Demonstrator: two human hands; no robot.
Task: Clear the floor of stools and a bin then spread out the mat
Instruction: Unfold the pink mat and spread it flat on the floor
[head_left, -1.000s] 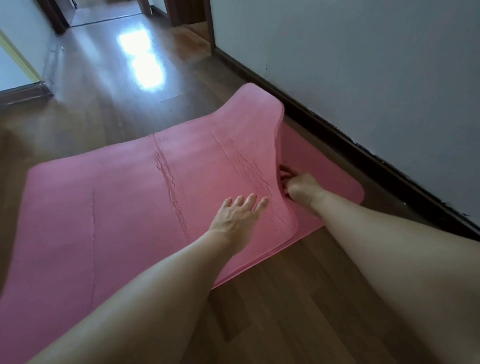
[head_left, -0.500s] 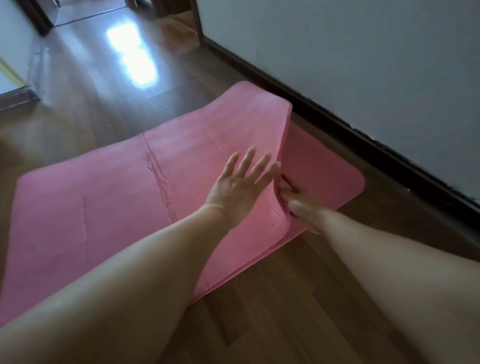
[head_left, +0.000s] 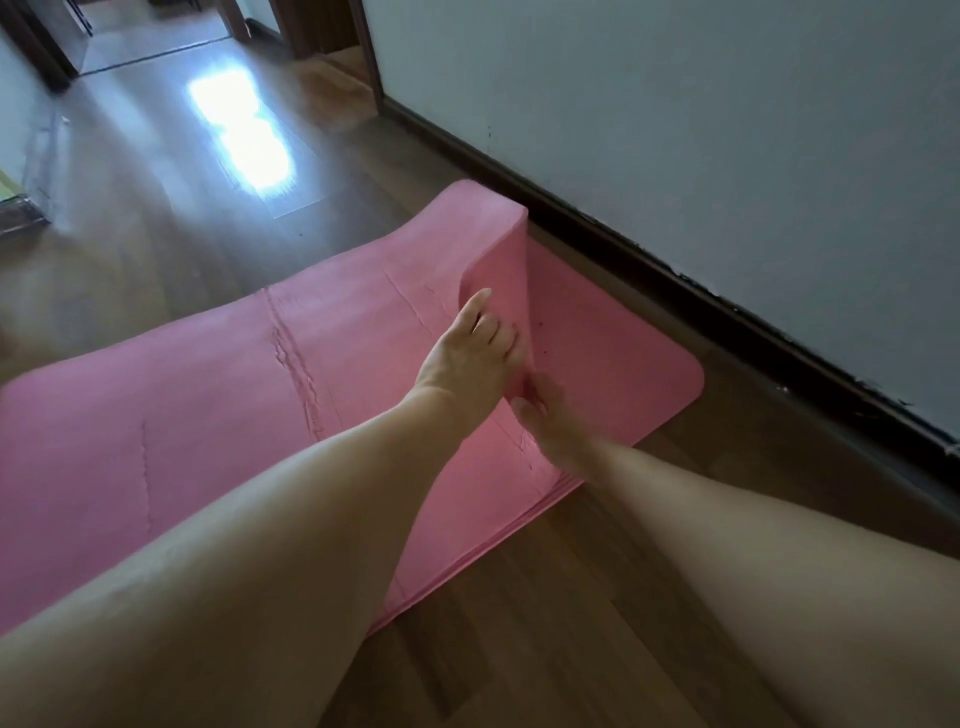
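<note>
Two hands are working on the pink mat (head_left: 208, 415). The left hand (head_left: 467, 358) is closing its fingers on the raised fold of the mat, thumb on the near side. The right hand (head_left: 550, 421) is sitting just below it, pinching the same fold lower down where the layers are meeting.

The mat is lying on the wooden floor (head_left: 519, 597), and most of it is already lying flat on the side away from the wall. The fold is standing up near the wall (head_left: 675, 130), and another layer is lying flat under it, reaching almost to the dark baseboard (head_left: 675, 270). So the mat is only partly spread out, I think. That fold is still needing to be opened and laid down.

No stools or bin are showing near the mat, so the clearing looks finished here.

Beyond the mat, light is shining in a bright patch (head_left: 244, 135) on the floor, and a doorway (head_left: 322, 31) is opening at the far end of the wall.
</note>
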